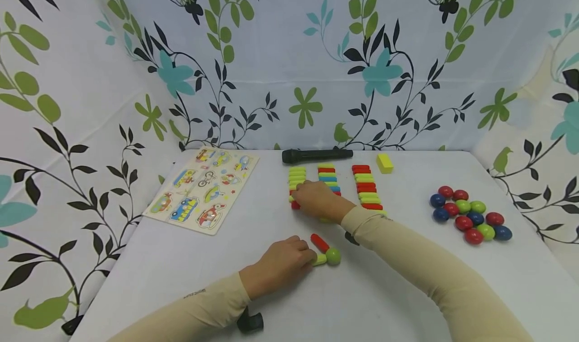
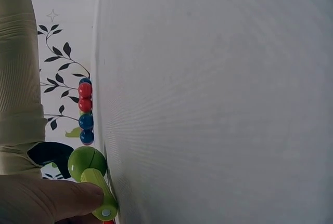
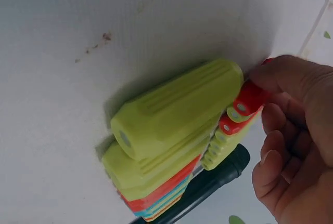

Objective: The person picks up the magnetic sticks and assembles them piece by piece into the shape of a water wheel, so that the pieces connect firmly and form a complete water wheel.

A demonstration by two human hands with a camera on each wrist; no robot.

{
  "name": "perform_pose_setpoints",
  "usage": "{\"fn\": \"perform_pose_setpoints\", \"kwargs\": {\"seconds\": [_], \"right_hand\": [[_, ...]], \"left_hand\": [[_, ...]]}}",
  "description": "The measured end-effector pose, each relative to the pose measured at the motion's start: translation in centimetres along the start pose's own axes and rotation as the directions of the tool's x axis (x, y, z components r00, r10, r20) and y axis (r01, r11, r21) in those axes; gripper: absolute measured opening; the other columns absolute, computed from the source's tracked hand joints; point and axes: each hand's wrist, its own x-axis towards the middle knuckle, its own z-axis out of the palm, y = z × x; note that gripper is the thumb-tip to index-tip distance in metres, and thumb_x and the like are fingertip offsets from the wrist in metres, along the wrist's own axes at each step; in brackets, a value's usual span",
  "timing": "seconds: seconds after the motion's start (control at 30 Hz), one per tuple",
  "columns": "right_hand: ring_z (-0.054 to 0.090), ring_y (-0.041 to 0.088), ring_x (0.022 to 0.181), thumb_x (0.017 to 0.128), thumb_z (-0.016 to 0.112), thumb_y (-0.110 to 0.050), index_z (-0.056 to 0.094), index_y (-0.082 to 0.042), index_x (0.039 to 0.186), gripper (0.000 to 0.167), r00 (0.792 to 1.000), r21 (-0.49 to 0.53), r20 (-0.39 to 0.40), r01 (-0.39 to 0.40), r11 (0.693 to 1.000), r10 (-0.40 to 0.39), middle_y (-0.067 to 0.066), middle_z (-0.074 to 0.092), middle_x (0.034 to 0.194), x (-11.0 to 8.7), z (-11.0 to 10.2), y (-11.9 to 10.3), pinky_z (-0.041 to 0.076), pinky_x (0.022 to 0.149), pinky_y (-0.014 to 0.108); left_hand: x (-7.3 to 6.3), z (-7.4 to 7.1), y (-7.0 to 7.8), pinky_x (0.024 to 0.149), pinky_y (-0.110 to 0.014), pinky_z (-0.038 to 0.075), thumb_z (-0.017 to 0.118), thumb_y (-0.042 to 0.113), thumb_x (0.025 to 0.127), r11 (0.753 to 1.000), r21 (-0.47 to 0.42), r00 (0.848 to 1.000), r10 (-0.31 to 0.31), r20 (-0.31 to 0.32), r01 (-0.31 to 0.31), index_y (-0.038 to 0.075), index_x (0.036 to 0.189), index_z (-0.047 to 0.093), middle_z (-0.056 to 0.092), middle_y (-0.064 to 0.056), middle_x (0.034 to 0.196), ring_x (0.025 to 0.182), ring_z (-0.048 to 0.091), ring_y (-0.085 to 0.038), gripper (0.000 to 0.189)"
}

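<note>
My left hand [image 1: 282, 265] pinches a lime-green stick [image 1: 320, 259] whose far end meets a green ball [image 1: 333, 256]. The left wrist view shows the thumb along that green stick [image 2: 106, 203], beside the ball [image 2: 86, 162]. A loose red stick [image 1: 319, 243] lies with one end close to the ball. My right hand [image 1: 316, 200] is over the near end of the left column of sticks [image 1: 297, 173]. There its thumb and finger grip a red stick [image 3: 252, 98] with a silvery end dot. Part of that stick is hidden by the thumb.
Columns of coloured sticks stand mid-table, the right one [image 1: 365, 186] nearest several red, blue and green balls [image 1: 463, 223]. Behind are a black microphone [image 1: 316, 155] and a yellow block [image 1: 384, 163]. A picture puzzle board [image 1: 235, 193] lies at left. Patterned cloth [image 1: 271, 80] hangs behind.
</note>
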Motion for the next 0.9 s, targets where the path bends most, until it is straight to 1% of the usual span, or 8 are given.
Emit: {"fn": "perform_pose_setpoints", "kwargs": {"seconds": [0.07,0.13,0.3,0.4,0.47,0.57,0.67,0.9], "right_hand": [[0.054,0.017,0.096,0.096,0.071,-0.032,0.069,-0.016,0.118,0.028,1.000,0.021,-0.013,0.006,1.000,-0.006,0.002,0.065,0.108,-0.6,-0.3,0.2,0.056,0.083,0.031],[0.053,0.016,0.096,0.093,0.073,-0.034,0.068,-0.020,0.114,0.026,1.000,0.078,-0.014,0.023,0.997,-0.022,-0.001,0.063,0.105,-1.7,-1.0,0.5,0.054,0.080,0.029],[0.054,0.011,0.087,0.086,0.080,-0.030,0.065,-0.027,0.102,0.022,0.995,0.263,0.042,0.074,0.962,-0.088,-0.011,0.060,0.089,-6.9,-2.3,2.1,0.050,0.072,0.025],[0.055,0.010,0.085,0.085,0.083,-0.028,0.068,-0.030,0.101,0.022,0.988,0.313,0.082,0.101,0.944,-0.133,-0.015,0.058,0.084,-9.9,-2.1,3.1,0.050,0.071,0.024],[0.053,0.009,0.086,0.085,0.083,-0.027,0.070,-0.032,0.101,0.021,0.982,0.326,0.096,0.122,0.937,-0.161,-0.017,0.058,0.085,-11.2,-1.7,3.5,0.050,0.072,0.024],[0.052,0.008,0.088,0.086,0.083,-0.026,0.072,-0.032,0.102,0.020,0.976,0.339,0.098,0.151,0.928,-0.195,-0.019,0.060,0.086,-12.3,-1.2,3.9,0.050,0.073,0.024],[0.052,0.007,0.089,0.086,0.082,-0.024,0.072,-0.031,0.103,0.021,0.973,0.337,0.089,0.171,0.926,-0.212,-0.019,0.061,0.087,-12.7,-0.9,4.0,0.050,0.074,0.023],[0.052,0.008,0.091,0.086,0.083,-0.024,0.072,-0.031,0.105,0.023,0.975,0.324,0.094,0.164,0.932,-0.204,-0.020,0.063,0.091,-12.9,-0.6,3.9,0.050,0.075,0.024]], "left_hand": [[0.0,0.0,0.0,0.062,-0.017,0.046,0.081,0.012,0.084,1.000,-0.004,1.000,-0.009,0.009,0.009,0.018,0.091,0.076,0.068,0.007,0.081,0.074,0.055,-0.011,0.011],[-0.1,0.0,-0.1,0.062,-0.017,0.044,0.080,0.012,0.085,1.000,-0.019,0.999,-0.021,0.025,0.022,0.018,0.092,0.075,0.068,0.007,0.080,0.073,0.053,-0.011,0.011],[-0.1,0.0,-0.2,0.058,-0.015,0.040,0.081,0.013,0.084,0.998,-0.036,0.997,-0.046,0.068,0.048,0.017,0.095,0.074,0.069,0.006,0.079,0.071,0.052,-0.010,0.013],[0.1,0.0,-0.2,0.059,-0.014,0.041,0.082,0.014,0.085,0.998,-0.038,0.996,-0.047,0.080,0.051,0.017,0.097,0.074,0.070,0.006,0.079,0.072,0.053,-0.010,0.015],[0.2,0.0,-0.2,0.060,-0.015,0.042,0.082,0.014,0.085,0.998,-0.032,0.996,-0.047,0.078,0.050,0.018,0.098,0.074,0.070,0.006,0.080,0.072,0.053,-0.010,0.015],[0.3,0.0,-0.2,0.060,-0.016,0.043,0.082,0.014,0.085,0.999,-0.017,0.997,-0.044,0.066,0.045,0.018,0.097,0.074,0.070,0.006,0.080,0.073,0.053,-0.010,0.015],[0.2,-0.1,-0.2,0.061,-0.017,0.045,0.082,0.014,0.085,0.999,-0.008,0.997,-0.044,0.063,0.045,0.019,0.097,0.074,0.070,0.006,0.081,0.075,0.054,-0.011,0.016],[0.4,0.1,-0.2,0.062,-0.017,0.045,0.081,0.013,0.085,0.999,-0.009,0.998,-0.041,0.055,0.042,0.019,0.099,0.075,0.071,0.005,0.083,0.076,0.054,-0.011,0.016]]}}
